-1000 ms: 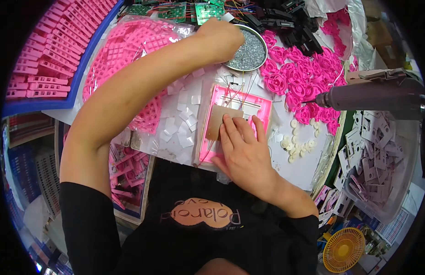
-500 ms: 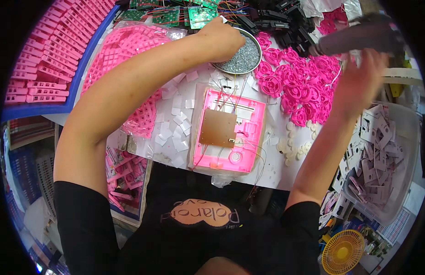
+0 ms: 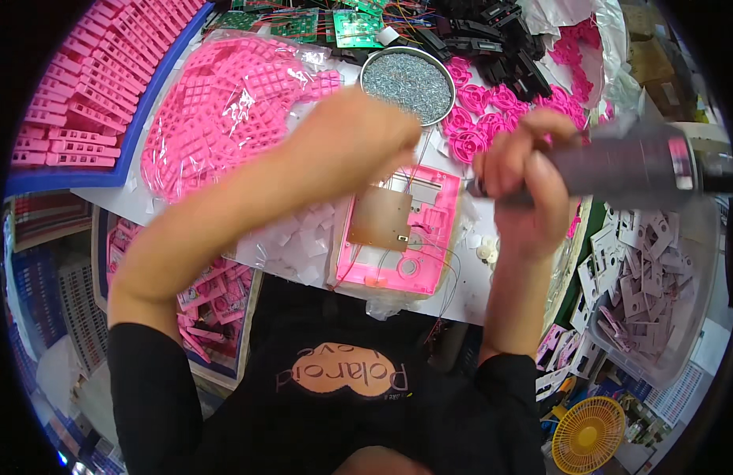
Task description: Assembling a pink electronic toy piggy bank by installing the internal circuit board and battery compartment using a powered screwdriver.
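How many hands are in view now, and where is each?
2: the left hand, blurred, by the near side of the round dish; the right hand, around the dark handheld tool, right of the pink casing.

Far left, a blue tray (image 3: 66,180) packed with rows of pink parts (image 3: 97,87)! Beside it, a clear bag (image 3: 315,55) bulging with pink grids (image 3: 200,111). Green boards (image 3: 357,28) at the far side of my table (image 3: 471,291), black parts (image 3: 493,47) alongside, pink rings (image 3: 466,146) heaped below those. Off right, a bin (image 3: 693,321) of pale pieces (image 3: 643,293), and nearer me, a yellow grille (image 3: 588,435)!
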Motion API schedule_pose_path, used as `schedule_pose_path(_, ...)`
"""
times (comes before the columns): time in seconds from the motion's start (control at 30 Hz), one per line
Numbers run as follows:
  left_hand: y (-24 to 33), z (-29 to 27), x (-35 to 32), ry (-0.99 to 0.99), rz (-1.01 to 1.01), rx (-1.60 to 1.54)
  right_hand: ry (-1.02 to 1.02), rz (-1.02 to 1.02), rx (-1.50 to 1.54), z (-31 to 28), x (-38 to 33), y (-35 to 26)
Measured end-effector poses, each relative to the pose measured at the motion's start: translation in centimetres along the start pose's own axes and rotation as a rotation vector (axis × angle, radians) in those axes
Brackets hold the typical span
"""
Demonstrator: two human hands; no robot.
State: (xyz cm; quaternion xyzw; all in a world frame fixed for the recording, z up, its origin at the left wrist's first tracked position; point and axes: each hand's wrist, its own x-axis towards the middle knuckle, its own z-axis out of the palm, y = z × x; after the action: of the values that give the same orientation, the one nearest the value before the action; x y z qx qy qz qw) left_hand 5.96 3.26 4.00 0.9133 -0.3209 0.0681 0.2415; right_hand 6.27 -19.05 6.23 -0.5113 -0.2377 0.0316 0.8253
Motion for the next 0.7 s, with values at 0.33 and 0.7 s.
schedule_pose_path(0.33,6.0,3.6,-10.1,0.202,-0.016,-0.375,-0.314,-0.007,0.308,3.8,-4.3,-2.7)
schedule_pose_path(0.7,6.7,3.8,-10.5,0.27,-0.18,-0.474,-0.355,0.004,0.295,4.9,-4.0,-1.6)
